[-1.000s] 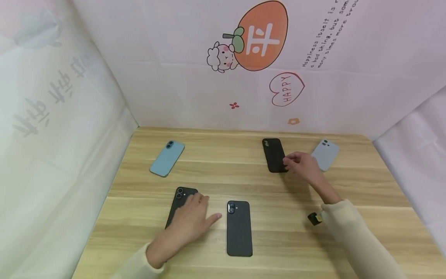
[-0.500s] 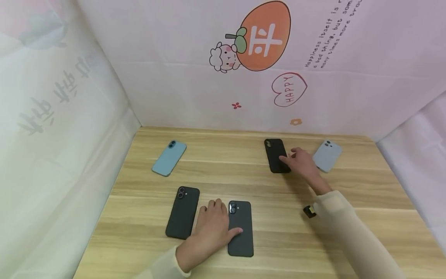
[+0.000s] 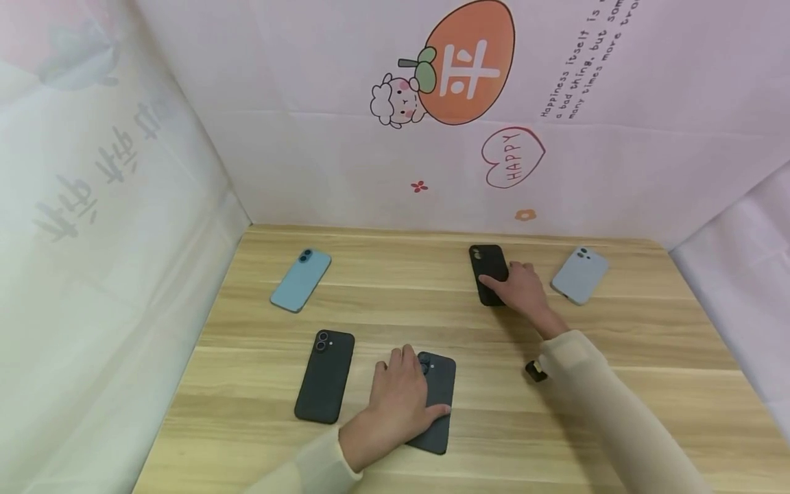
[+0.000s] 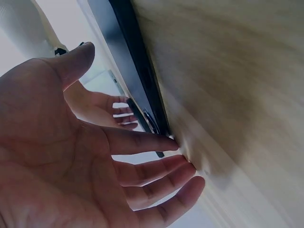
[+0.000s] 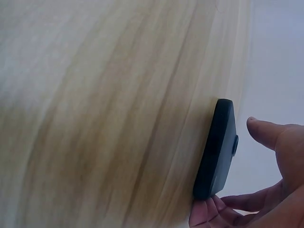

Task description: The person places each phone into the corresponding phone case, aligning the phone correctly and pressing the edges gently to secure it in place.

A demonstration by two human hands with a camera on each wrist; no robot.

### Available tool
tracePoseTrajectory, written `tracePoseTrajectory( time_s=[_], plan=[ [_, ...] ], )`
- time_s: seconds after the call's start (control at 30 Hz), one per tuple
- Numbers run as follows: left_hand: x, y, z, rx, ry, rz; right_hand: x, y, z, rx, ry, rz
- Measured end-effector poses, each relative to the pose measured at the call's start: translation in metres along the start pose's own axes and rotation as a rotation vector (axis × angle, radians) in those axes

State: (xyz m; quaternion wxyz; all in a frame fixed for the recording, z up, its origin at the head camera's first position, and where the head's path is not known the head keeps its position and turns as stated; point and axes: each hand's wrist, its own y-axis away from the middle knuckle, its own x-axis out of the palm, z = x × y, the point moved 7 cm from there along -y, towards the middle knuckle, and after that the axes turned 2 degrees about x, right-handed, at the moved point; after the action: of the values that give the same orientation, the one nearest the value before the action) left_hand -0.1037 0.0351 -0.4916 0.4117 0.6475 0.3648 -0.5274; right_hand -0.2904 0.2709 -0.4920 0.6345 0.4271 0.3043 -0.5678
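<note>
My left hand (image 3: pixel 400 401) lies over the left side of a dark grey phone (image 3: pixel 441 384), which lies back up with its cameras at the far end. In the left wrist view the fingers are spread and nearly straight, reaching down beside the phone (image 4: pixel 126 47), and the thumb stands apart from it. My right hand (image 3: pixel 523 289) is at the right side of a black phone (image 3: pixel 486 264) at the back. In the right wrist view its fingers touch one end of that phone (image 5: pixel 214 152) and the thumb stands away.
A black phone (image 3: pixel 324 377) lies left of my left hand, and a light blue phone (image 3: pixel 300 281) at the back left. A pale phone (image 3: pixel 580 276) lies right of my right hand. A small black object (image 3: pixel 535 371) shows beside the right sleeve. Printed cloth (image 3: pixel 321 171) walls the table.
My left hand has moved right from the left black phone to the dark grey phone, which has turned slightly clockwise. My right hand has moved left to the black phone's side.
</note>
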Motion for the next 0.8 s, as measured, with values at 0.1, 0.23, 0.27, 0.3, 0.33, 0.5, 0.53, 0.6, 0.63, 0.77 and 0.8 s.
tracePoseTrajectory(
  time_s=[0.1,0.23,0.27,0.3,0.33,0.5,0.53,0.6,0.63,0.77,0.8],
  plan=[
    [0.001,-0.004,-0.003,-0.016,0.024,0.01,0.002,-0.002,0.002,0.011,0.018,-0.011],
    [0.002,-0.009,-0.008,-0.036,0.029,0.043,0.005,-0.004,0.004,0.031,0.042,-0.014],
    [0.002,-0.009,-0.009,-0.036,0.021,0.052,0.005,-0.005,0.004,0.039,0.048,-0.016],
    [0.002,-0.01,-0.01,-0.035,0.009,0.06,0.006,-0.006,0.004,0.047,0.058,-0.017],
    [0.002,-0.011,-0.011,-0.032,-0.002,0.068,0.006,-0.006,0.004,0.054,0.063,-0.019],
    [-0.002,-0.011,-0.015,0.0,-0.027,0.078,0.008,-0.011,0.004,0.073,0.076,-0.024],
    [-0.003,-0.011,-0.015,0.005,-0.023,0.077,0.008,-0.011,0.004,0.07,0.072,-0.021],
    [-0.005,-0.01,-0.014,0.014,-0.008,0.078,0.009,-0.012,0.004,0.06,0.06,-0.009],
    [-0.005,-0.01,-0.013,0.02,0.005,0.075,0.009,-0.013,0.004,0.052,0.054,-0.004],
    [-0.006,-0.008,-0.009,0.029,0.085,0.061,0.006,-0.012,0.005,0.02,0.042,0.024],
    [-0.007,-0.008,-0.008,0.03,0.102,0.058,0.005,-0.012,0.005,0.01,0.042,0.031]
  ],
)
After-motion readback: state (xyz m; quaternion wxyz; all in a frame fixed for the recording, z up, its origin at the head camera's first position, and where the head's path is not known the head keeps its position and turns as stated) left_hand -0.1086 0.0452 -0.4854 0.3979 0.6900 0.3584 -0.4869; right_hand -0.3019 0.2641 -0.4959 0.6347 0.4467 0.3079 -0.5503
